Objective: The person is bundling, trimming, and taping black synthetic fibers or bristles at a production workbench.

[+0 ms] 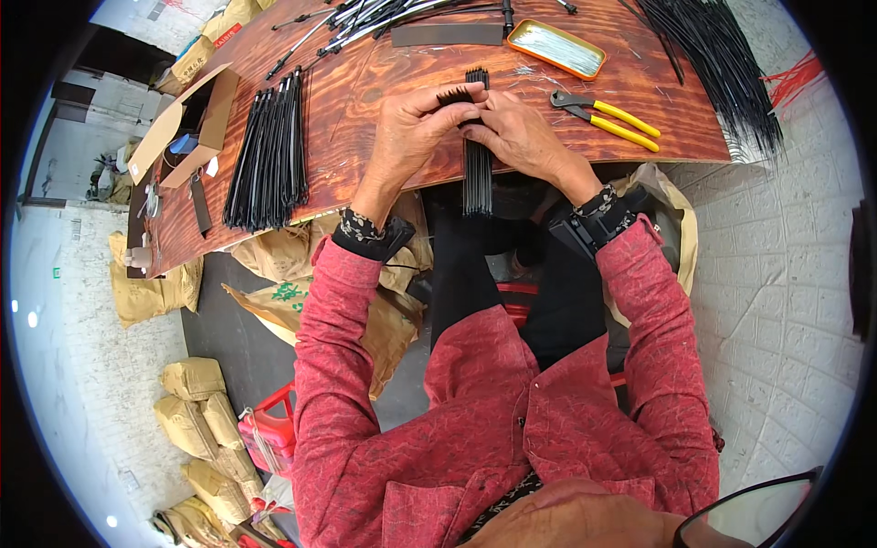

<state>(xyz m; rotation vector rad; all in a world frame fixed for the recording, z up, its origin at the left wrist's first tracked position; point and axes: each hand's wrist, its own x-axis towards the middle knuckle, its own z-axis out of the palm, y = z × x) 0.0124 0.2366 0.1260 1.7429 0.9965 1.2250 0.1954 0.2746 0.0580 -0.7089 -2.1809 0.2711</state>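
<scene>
My left hand (408,128) pinches a small dark strip with a toothed edge (452,96) between thumb and fingers. Close against it, my right hand (525,135) is closed, its thumb and fingertips meeting the left fingers. What the right fingertips grip is hidden. Under both hands lies a narrow row of thin black rods (477,183), side by side. Their near ends stick out past the table's front edge, and their far tips show just beyond my fingers.
Yellow-handled pliers (612,123) and an orange-rimmed tin of thin pins (557,50) lie right. A dark flat bar (448,35) lies beyond. Bundled black rods (268,151) and an open cardboard box (196,119) are left. Long black strands (713,64) overhang the right edge.
</scene>
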